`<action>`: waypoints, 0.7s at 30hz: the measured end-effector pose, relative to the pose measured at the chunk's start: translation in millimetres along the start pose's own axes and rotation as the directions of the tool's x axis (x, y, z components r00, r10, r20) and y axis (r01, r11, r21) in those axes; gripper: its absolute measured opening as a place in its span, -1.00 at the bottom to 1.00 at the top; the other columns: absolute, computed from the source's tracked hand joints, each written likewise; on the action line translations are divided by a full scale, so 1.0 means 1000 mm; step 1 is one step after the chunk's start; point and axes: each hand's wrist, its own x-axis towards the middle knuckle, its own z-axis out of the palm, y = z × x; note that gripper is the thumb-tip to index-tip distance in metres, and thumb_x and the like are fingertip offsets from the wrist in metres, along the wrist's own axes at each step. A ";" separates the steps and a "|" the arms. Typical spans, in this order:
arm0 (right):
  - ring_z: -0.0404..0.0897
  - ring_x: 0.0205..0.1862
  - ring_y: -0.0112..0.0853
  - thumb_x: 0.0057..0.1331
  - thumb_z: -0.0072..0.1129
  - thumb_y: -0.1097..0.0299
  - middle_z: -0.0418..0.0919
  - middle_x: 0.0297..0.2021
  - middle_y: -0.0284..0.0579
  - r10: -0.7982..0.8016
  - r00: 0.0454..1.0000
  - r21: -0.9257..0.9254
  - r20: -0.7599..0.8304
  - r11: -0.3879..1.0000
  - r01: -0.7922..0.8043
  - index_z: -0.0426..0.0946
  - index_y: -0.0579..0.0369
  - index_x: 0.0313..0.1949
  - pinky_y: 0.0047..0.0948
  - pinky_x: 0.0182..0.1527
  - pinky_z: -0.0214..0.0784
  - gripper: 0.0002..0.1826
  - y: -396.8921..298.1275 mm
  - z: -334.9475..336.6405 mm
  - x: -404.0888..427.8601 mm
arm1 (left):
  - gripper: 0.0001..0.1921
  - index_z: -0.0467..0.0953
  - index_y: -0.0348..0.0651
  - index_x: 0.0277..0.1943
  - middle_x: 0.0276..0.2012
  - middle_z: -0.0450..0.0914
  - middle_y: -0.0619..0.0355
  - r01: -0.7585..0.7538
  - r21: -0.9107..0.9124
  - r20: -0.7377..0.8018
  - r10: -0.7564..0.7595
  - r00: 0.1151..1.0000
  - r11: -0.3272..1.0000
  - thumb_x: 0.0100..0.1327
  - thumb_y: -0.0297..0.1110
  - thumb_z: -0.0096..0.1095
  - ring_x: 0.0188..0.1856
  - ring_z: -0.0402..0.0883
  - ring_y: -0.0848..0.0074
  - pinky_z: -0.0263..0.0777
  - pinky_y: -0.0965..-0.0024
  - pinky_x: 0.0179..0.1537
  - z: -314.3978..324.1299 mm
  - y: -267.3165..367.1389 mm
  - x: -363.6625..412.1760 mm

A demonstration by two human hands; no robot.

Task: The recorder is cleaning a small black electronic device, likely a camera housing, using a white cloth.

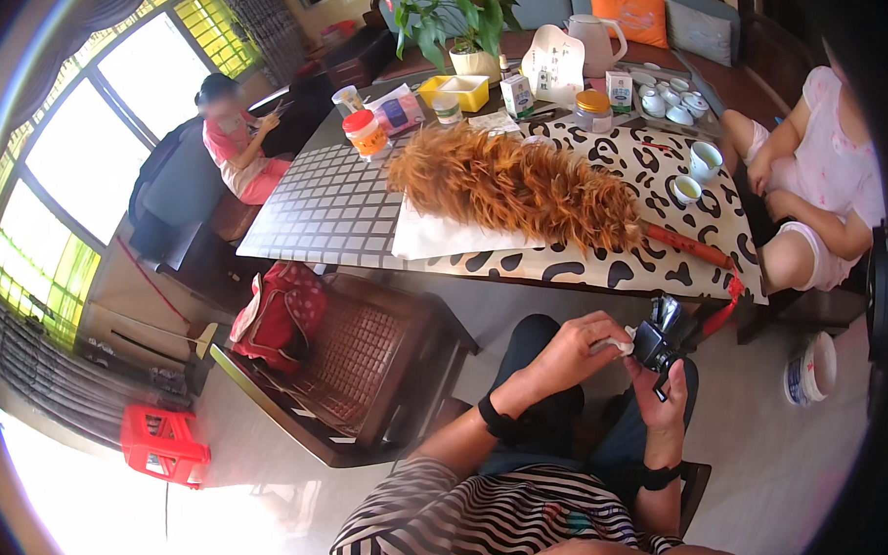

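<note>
My right hand [660, 395] is palm up and holds a small black device [656, 345] with glossy, angled parts; I cannot tell exactly what it is. Pinched in the fingers of my left hand [585, 345] is a crumpled white tissue [614, 345], which meets the device's left side. Both hands are above my lap, just short of the table edge. Beyond them, a brown feather duster [520, 185] lies across the table, its red handle [687, 243] pointing right and a red tassel [735, 286] hanging over the edge.
The table [307, 207] also bears a red-lidded jar [365, 134], a yellow box [465, 95], a kettle [595, 44] and teacups [705, 160]. A wooden chair [360, 355] with a red bag [281, 316] stands left. A bucket [811, 371] is at right. Two people sit nearby.
</note>
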 end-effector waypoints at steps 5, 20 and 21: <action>0.40 0.21 -0.18 0.29 0.07 -0.15 0.41 0.16 0.01 0.080 0.992 0.022 0.099 0.996 -0.082 0.24 0.23 0.25 -0.22 0.19 0.27 -0.24 0.003 0.009 -0.004 | -0.79 0.55 -0.23 -0.18 -0.25 0.60 0.09 0.033 0.021 -0.192 -0.028 0.981 0.999 0.10 -0.62 0.26 -0.22 0.61 0.29 0.46 0.39 -0.18 -0.012 0.012 0.007; 0.30 0.29 -0.15 0.32 -0.02 -0.19 0.30 0.26 0.09 0.063 0.992 0.172 0.107 0.982 -0.081 0.13 0.26 0.32 -0.19 0.25 0.19 -0.17 -0.003 0.016 0.011 | -0.76 0.60 -0.20 -0.20 -0.30 0.61 0.07 -0.015 0.101 -0.080 0.023 0.997 0.995 0.06 -0.67 0.29 -0.24 0.65 0.30 0.51 0.38 -0.24 -0.017 0.017 0.006; 0.30 0.29 -0.15 0.31 -0.02 -0.19 0.30 0.26 0.09 0.075 0.986 0.207 0.148 0.973 -0.105 0.13 0.25 0.32 -0.19 0.26 0.18 -0.17 -0.001 0.016 0.011 | -0.76 0.60 -0.20 -0.19 -0.31 0.61 0.07 -0.009 0.158 -0.160 0.035 0.987 0.987 0.05 -0.66 0.29 -0.24 0.65 0.32 0.51 0.38 -0.25 -0.017 0.018 0.009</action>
